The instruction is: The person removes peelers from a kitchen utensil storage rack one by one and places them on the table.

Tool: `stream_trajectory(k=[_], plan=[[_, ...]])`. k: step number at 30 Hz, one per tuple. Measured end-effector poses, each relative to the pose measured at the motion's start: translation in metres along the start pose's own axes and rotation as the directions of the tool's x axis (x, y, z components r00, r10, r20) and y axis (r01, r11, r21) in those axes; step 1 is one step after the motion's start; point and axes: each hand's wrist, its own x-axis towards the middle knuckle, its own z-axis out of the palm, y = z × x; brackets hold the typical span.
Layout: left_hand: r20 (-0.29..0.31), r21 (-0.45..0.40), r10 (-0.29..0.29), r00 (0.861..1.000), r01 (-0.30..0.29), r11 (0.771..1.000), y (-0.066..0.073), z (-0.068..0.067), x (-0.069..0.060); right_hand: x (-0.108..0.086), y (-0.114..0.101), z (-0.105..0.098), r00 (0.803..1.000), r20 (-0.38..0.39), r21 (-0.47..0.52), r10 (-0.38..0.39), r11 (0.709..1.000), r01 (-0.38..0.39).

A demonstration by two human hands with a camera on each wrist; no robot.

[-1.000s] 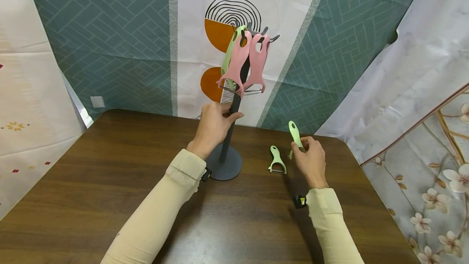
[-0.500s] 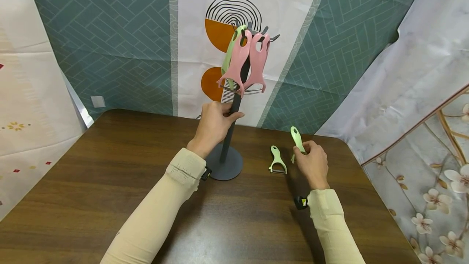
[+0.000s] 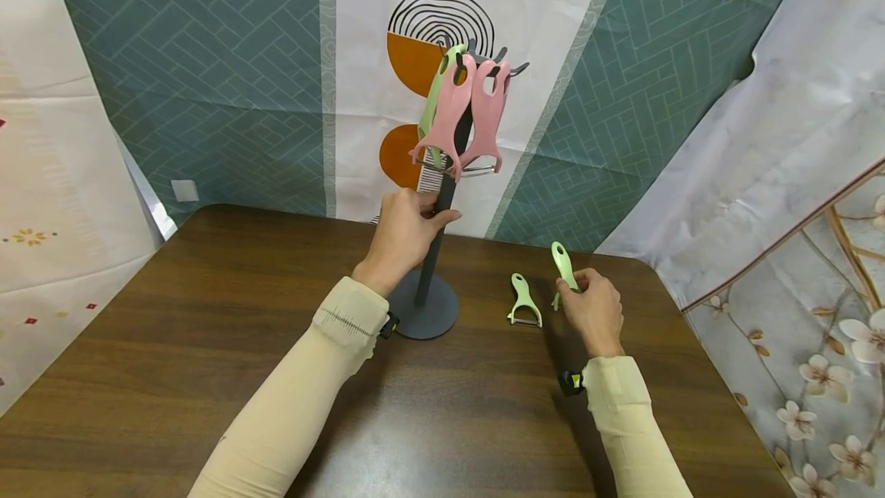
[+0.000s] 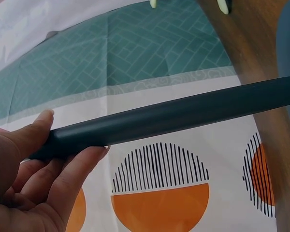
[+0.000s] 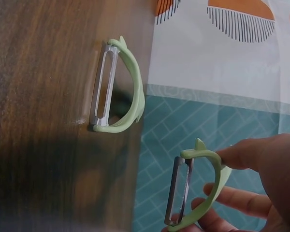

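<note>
My left hand [image 3: 403, 238] grips the dark post of a stand [image 3: 430, 263], thumb on one side and fingers on the other, as the left wrist view also shows. Two pink peelers [image 3: 449, 114] and a green peeler [image 3: 430, 110] hang from hooks at its top. At the right, my right hand [image 3: 593, 306] pinches a green peeler [image 3: 563, 261] between thumb and fingers, its handle end pointing up and away. In the right wrist view that peeler's blade [image 5: 178, 191] faces left. Another green peeler [image 3: 523, 302] lies on the table, left of the right hand.
The stand's round base [image 3: 435, 317] rests on a brown wooden table [image 3: 242, 313]. Patterned cloth [image 3: 228, 60] hangs behind the table's back edge, and a floral curtain [image 3: 795, 375] borders the right side. Free hooks [image 3: 517, 69] stick out at the stand's top right.
My right hand has moved slightly right and toward me with the green peeler, lowering it a little. The left hand stays on the post, and the hanging peelers look unchanged.
</note>
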Motion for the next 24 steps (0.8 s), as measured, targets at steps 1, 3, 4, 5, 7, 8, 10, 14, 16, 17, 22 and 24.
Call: stream_trajectory(k=[1, 3, 4, 5, 7, 8, 10, 14, 16, 17, 22, 24], plan=[[0.0, -0.003, 0.0, 1.0, 0.0, 1.0, 0.0, 0.0, 0.0, 0.0, 0.0, 0.0, 1.0, -0.001, -0.002, 0.0, 1.0, 0.0], [0.001, -0.007, -0.002, 1.0, 0.002, 1.0, 0.0, 0.0, 0.0, 0.001, 0.0, 0.0, 1.0, 0.002, -0.006, 0.0, 1.0, 0.0], [0.001, -0.006, -0.002, 1.0, 0.002, 1.0, 0.0, 0.0, 0.001, 0.001, 0.0, 0.0, 1.0, 0.004, -0.008, -0.001, 1.0, 0.001], [0.001, -0.007, -0.002, 1.0, 0.002, 1.0, 0.0, 0.0, 0.001, 0.001, 0.0, 0.001, 1.0, 0.007, -0.012, -0.001, 1.0, 0.001], [0.0, -0.005, -0.001, 1.0, 0.001, 1.0, 0.0, 0.0, 0.001, 0.002, 0.001, 0.001, 1.0, 0.012, -0.018, -0.002, 1.0, 0.002], [0.001, -0.003, 0.0, 1.0, 0.0, 1.0, 0.0, 0.0, 0.001, 0.002, 0.001, 0.002, 1.0, 0.015, -0.021, -0.002, 1.0, 0.002], [0.001, 0.003, 0.001, 1.0, -0.001, 1.0, 0.0, 0.0, 0.001, 0.002, 0.002, 0.003, 1.0, 0.019, -0.027, 0.001, 1.0, -0.001], [0.004, 0.006, -0.002, 1.0, 0.002, 1.0, -0.001, 0.001, 0.0, 0.002, 0.004, 0.007, 1.0, 0.025, -0.044, 0.007, 0.999, -0.006], [0.006, 0.005, -0.004, 1.0, 0.004, 1.0, -0.001, 0.001, -0.001, 0.003, 0.006, 0.008, 1.0, 0.029, -0.052, 0.011, 0.999, -0.009], [0.006, 0.003, -0.003, 1.0, 0.003, 1.0, -0.001, 0.001, -0.001, 0.003, 0.006, 0.009, 0.999, 0.03, -0.057, 0.012, 0.998, -0.01], [-0.005, 0.007, 0.0, 1.0, 0.0, 1.0, -0.001, 0.001, 0.0, 0.006, 0.01, 0.012, 0.999, 0.052, -0.081, 0.017, 0.997, -0.013], [-0.009, 0.007, -0.001, 1.0, 0.001, 1.0, 0.0, 0.0, 0.001, 0.009, 0.012, 0.013, 0.998, 0.062, -0.089, 0.018, 0.996, -0.012]])
